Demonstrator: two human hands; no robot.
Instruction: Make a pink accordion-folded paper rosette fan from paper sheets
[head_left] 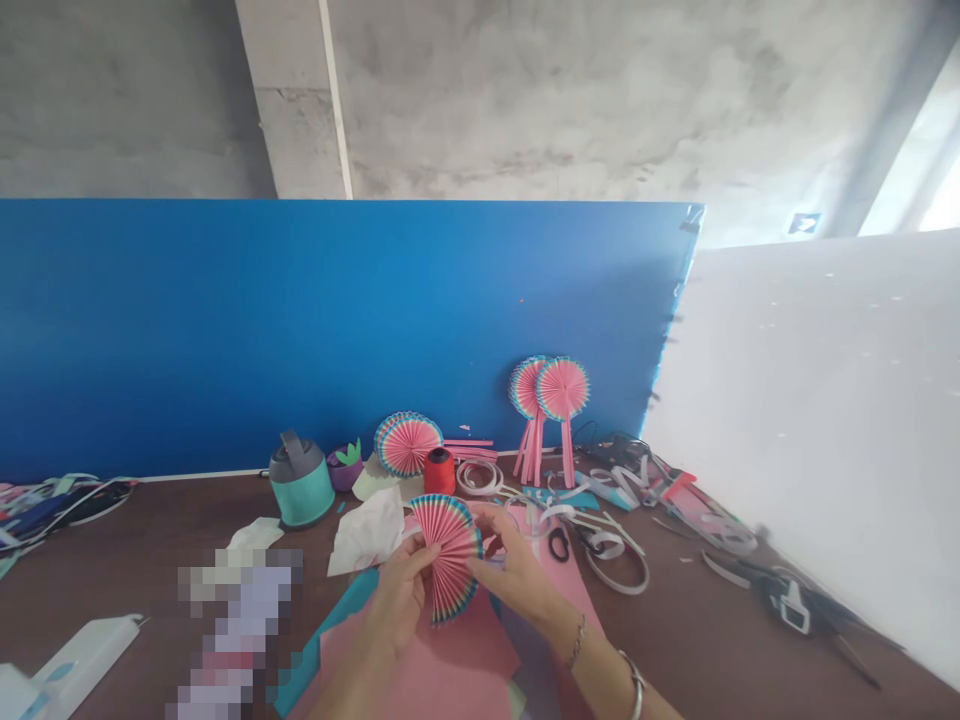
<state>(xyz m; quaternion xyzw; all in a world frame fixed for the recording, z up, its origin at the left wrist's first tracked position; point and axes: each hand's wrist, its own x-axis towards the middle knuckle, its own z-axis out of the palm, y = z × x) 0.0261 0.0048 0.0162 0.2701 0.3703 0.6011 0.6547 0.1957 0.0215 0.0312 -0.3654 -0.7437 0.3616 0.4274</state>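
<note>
I'm watching one half-opened pleated fan point(450, 555) hovering above pink paper point(420, 670); the left hand point(405, 590) is pinching its straight edge, the right hand point(521, 575) gripping its curved rim. Beyond, one red spool point(439, 472) is standing; two ribboned rosettes point(564, 388) are leaning against the blue panel point(225, 330).

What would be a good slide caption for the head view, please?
Two hands hold a half-open pink fan above pink paper, with finished-looking fans behind.
</note>
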